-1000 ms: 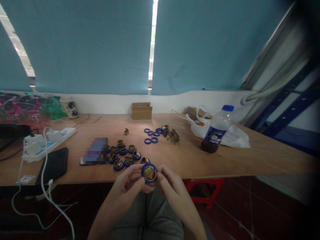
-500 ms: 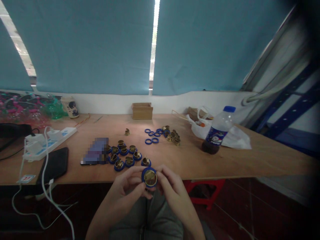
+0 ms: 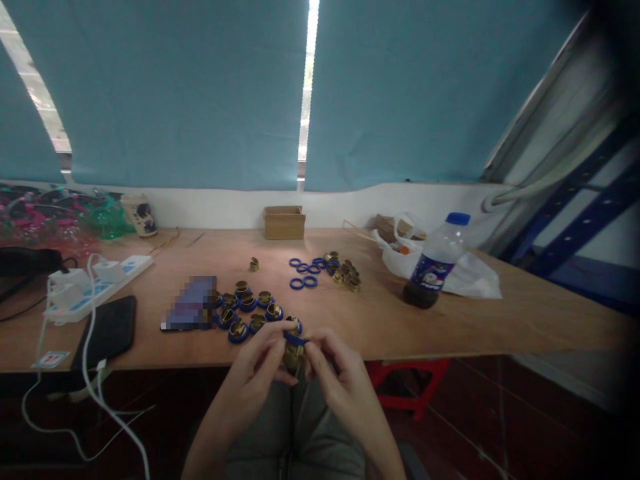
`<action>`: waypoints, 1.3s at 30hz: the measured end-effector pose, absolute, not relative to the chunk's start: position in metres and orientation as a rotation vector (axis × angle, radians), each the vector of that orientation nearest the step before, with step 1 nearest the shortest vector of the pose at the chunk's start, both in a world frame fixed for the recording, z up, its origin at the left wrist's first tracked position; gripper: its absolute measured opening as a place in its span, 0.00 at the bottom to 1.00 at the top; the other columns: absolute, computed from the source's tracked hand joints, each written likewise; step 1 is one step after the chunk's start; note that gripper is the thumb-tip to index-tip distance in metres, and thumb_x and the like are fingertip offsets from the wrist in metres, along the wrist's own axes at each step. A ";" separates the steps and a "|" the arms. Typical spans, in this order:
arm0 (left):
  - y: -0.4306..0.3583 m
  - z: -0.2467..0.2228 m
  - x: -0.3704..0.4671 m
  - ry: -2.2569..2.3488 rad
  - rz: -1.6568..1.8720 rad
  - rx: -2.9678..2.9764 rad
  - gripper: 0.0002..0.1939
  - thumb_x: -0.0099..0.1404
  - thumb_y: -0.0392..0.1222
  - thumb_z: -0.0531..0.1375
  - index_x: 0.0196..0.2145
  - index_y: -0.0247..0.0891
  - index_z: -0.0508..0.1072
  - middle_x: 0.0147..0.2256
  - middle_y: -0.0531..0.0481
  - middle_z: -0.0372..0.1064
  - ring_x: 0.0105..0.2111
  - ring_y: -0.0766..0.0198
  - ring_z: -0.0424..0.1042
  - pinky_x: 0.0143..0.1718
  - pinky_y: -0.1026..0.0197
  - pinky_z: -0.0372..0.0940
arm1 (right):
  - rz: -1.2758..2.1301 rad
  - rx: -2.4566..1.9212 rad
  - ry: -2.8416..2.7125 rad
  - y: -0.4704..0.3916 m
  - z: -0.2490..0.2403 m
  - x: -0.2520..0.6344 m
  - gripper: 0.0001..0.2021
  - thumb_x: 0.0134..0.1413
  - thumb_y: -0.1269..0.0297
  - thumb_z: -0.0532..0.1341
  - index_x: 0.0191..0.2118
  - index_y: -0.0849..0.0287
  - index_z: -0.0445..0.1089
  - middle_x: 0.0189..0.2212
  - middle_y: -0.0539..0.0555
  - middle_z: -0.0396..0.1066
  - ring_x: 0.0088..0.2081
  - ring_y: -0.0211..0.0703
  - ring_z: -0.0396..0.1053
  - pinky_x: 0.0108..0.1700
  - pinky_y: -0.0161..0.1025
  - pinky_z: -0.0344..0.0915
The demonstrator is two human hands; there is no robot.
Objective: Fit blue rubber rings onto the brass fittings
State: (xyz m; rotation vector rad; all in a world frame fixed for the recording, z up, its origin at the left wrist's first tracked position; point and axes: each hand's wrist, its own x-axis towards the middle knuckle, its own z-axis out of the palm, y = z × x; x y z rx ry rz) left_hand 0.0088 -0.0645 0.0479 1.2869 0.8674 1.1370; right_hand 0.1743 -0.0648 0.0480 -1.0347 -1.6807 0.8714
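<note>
Just in front of the table edge, a round brass-coloured piece with a blue ring (image 3: 295, 341) is held edge-on, its brass part hanging below the ring. My left hand (image 3: 257, 367) pinches it from the left, and my right hand (image 3: 334, 367) grips its right side with thumb and finger. Beyond my hands lies a group of similar brass pieces in blue rings (image 3: 248, 303), one partly hidden behind my left fingers. Loose blue rings (image 3: 297, 283) lie farther back, beside several loose brass pieces (image 3: 354, 285). A single brass piece (image 3: 255, 265) sits apart.
On the left are a pixelated flat item (image 3: 193, 303), a black phone (image 3: 113, 327) and a white power strip (image 3: 125, 270) with trailing cables. A small cardboard box (image 3: 285, 225) stands at the back. To the right are a drink bottle (image 3: 433, 270) and a white plastic bag (image 3: 395, 257).
The held piece has turned from showing its round brass face to edge-on, with the brass part pointing down. Both hands remain on it, with their fingers slightly shifted.
</note>
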 end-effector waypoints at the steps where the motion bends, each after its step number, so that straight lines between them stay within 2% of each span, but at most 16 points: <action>1: -0.064 0.047 0.009 0.843 1.141 1.286 0.17 0.70 0.48 0.55 0.53 0.43 0.70 0.47 0.45 0.73 0.42 0.57 0.75 0.41 0.56 0.73 | 0.847 -1.025 -1.698 -0.065 0.049 0.173 0.10 0.67 0.63 0.53 0.40 0.57 0.70 0.26 0.47 0.66 0.29 0.38 0.66 0.33 0.34 0.60; 4: -0.063 0.044 0.011 0.793 1.199 1.299 0.18 0.67 0.43 0.60 0.54 0.44 0.69 0.50 0.45 0.71 0.51 0.56 0.71 0.52 0.55 0.66 | 0.811 -0.991 -1.736 -0.066 0.051 0.169 0.07 0.65 0.65 0.56 0.41 0.56 0.71 0.29 0.48 0.69 0.32 0.39 0.68 0.36 0.34 0.62; 7: -0.062 0.043 0.012 0.839 1.302 1.286 0.21 0.64 0.39 0.63 0.54 0.45 0.67 0.51 0.47 0.71 0.53 0.56 0.69 0.55 0.55 0.63 | 0.831 -0.984 -1.711 -0.064 0.051 0.170 0.09 0.64 0.64 0.57 0.48 0.55 0.68 0.33 0.49 0.71 0.34 0.40 0.70 0.37 0.34 0.65; 9: -0.061 0.043 0.012 0.882 1.365 1.278 0.24 0.61 0.37 0.64 0.54 0.44 0.66 0.52 0.46 0.70 0.54 0.55 0.69 0.56 0.54 0.62 | 0.784 -1.102 -1.679 -0.053 0.049 0.177 0.11 0.66 0.61 0.54 0.49 0.57 0.66 0.33 0.50 0.71 0.34 0.41 0.71 0.36 0.34 0.67; 12: -0.061 0.045 0.010 0.932 1.431 1.289 0.24 0.59 0.36 0.66 0.53 0.42 0.68 0.51 0.45 0.71 0.53 0.54 0.70 0.56 0.53 0.63 | 0.531 -1.443 -1.681 -0.012 0.046 0.199 0.11 0.67 0.64 0.49 0.47 0.60 0.66 0.31 0.53 0.71 0.32 0.43 0.72 0.35 0.37 0.68; 14: -0.060 0.046 0.010 0.936 1.453 1.296 0.22 0.58 0.35 0.66 0.50 0.41 0.70 0.49 0.45 0.72 0.52 0.54 0.70 0.55 0.53 0.63 | 0.475 -1.555 -1.709 0.026 0.047 0.217 0.09 0.66 0.67 0.51 0.45 0.60 0.67 0.35 0.56 0.72 0.36 0.45 0.73 0.39 0.39 0.68; 16: -0.059 0.046 0.011 0.930 1.464 1.294 0.21 0.57 0.34 0.67 0.48 0.40 0.71 0.49 0.44 0.73 0.52 0.53 0.71 0.55 0.53 0.63 | 0.471 -1.677 -1.791 0.064 0.049 0.231 0.07 0.63 0.66 0.58 0.43 0.62 0.69 0.37 0.57 0.73 0.38 0.46 0.73 0.42 0.42 0.68; 18: -0.058 0.045 0.012 0.923 1.461 1.284 0.20 0.57 0.33 0.67 0.47 0.40 0.71 0.48 0.45 0.73 0.52 0.53 0.70 0.56 0.53 0.63 | 0.503 -1.771 -1.898 0.097 0.051 0.238 0.10 0.63 0.63 0.61 0.47 0.62 0.70 0.43 0.55 0.72 0.41 0.45 0.72 0.44 0.46 0.70; 21: -0.056 0.044 0.014 0.923 1.438 1.274 0.19 0.57 0.33 0.66 0.47 0.40 0.71 0.48 0.45 0.73 0.52 0.54 0.71 0.56 0.53 0.62 | 0.538 -1.878 -2.002 0.130 0.051 0.236 0.14 0.63 0.61 0.60 0.52 0.60 0.68 0.50 0.57 0.70 0.45 0.47 0.72 0.45 0.49 0.71; 27: -0.059 0.048 0.013 0.924 1.370 1.317 0.18 0.59 0.32 0.64 0.47 0.40 0.70 0.49 0.45 0.72 0.53 0.54 0.70 0.54 0.55 0.63 | 0.555 -1.912 -2.166 0.153 0.040 0.227 0.15 0.64 0.61 0.60 0.53 0.60 0.67 0.50 0.57 0.70 0.45 0.47 0.72 0.45 0.48 0.72; 39: -0.060 0.040 0.010 0.881 1.385 1.340 0.19 0.60 0.33 0.64 0.48 0.43 0.70 0.48 0.49 0.71 0.51 0.57 0.70 0.52 0.57 0.63 | 0.281 -1.798 -2.297 0.171 0.019 0.228 0.15 0.63 0.61 0.60 0.53 0.61 0.67 0.51 0.58 0.69 0.47 0.48 0.71 0.47 0.50 0.71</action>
